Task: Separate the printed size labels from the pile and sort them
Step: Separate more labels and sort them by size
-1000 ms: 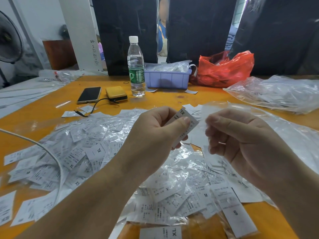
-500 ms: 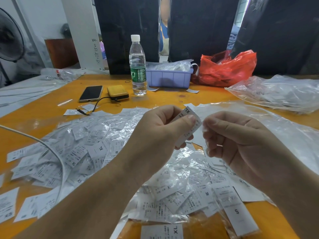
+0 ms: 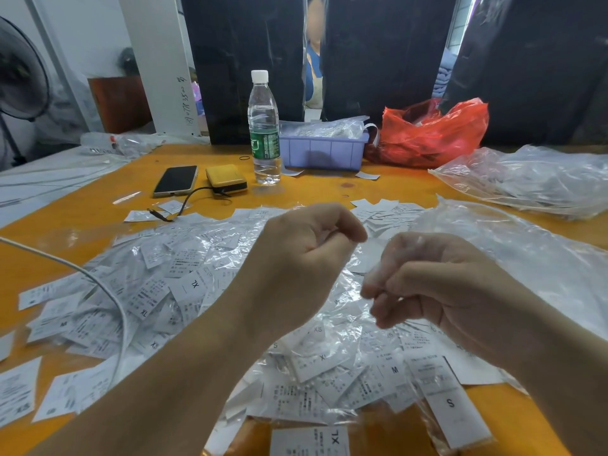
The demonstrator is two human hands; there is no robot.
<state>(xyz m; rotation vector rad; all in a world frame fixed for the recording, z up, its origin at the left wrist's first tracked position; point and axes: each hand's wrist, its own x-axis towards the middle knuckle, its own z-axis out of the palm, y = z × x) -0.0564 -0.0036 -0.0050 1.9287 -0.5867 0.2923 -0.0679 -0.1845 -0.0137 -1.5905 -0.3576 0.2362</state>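
Note:
A pile of white printed size labels (image 3: 184, 287), many in clear film sleeves, covers the orange table (image 3: 329, 189); XL, M, S and XS prints show. My left hand (image 3: 306, 258) hovers over the pile with its fingers curled and its thumb pressed to the forefinger. A pale sliver of a label (image 3: 325, 234) shows in that pinch, and the rest is hidden. To its right, my blurred right hand (image 3: 434, 284) pinches a wisp of clear film (image 3: 373, 278) at its fingertips.
Behind the pile stand a water bottle (image 3: 263, 126), a phone (image 3: 176, 180), a yellow power bank (image 3: 226, 179) with its cable, a lilac bin (image 3: 324, 153) and a red bag (image 3: 431, 133). Clear plastic bags (image 3: 533, 179) lie at the right. A white cable (image 3: 108, 291) crosses the left of the pile.
The XL label that stuck out of my left hand no longer shows. My right hand has pulled away, down and to the right, and is blurred. The left hand has curled tighter.

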